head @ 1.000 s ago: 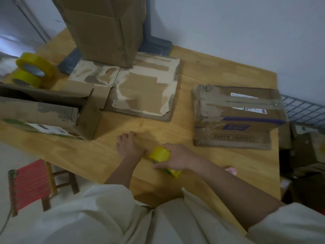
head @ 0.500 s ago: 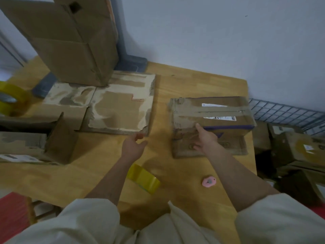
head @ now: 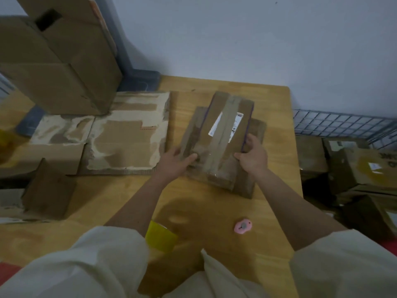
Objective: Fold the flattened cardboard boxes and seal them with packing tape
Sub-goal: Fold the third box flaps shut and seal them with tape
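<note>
A flattened cardboard box (head: 223, 134) with old tape and a white label lies on the wooden table (head: 120, 203), turned lengthwise away from me. My left hand (head: 175, 161) grips its near left edge, thumb on top. My right hand (head: 253, 155) grips its near right edge. A yellow roll of packing tape (head: 160, 235) lies on the table by my left sleeve, partly hidden. A second flattened, torn cardboard sheet (head: 120, 136) lies to the left.
A small pink cutter (head: 242, 226) lies near the front right. A tall upright box (head: 60, 61) stands at the back left, another box (head: 43, 190) at the left edge. Beyond the table's right edge are a wire rack (head: 343, 125) and several boxes (head: 354, 168).
My right hand let go of the yellow tape roll, and both hands reached to the flattened box. They took hold of it and turned it from crosswise to lengthwise.
</note>
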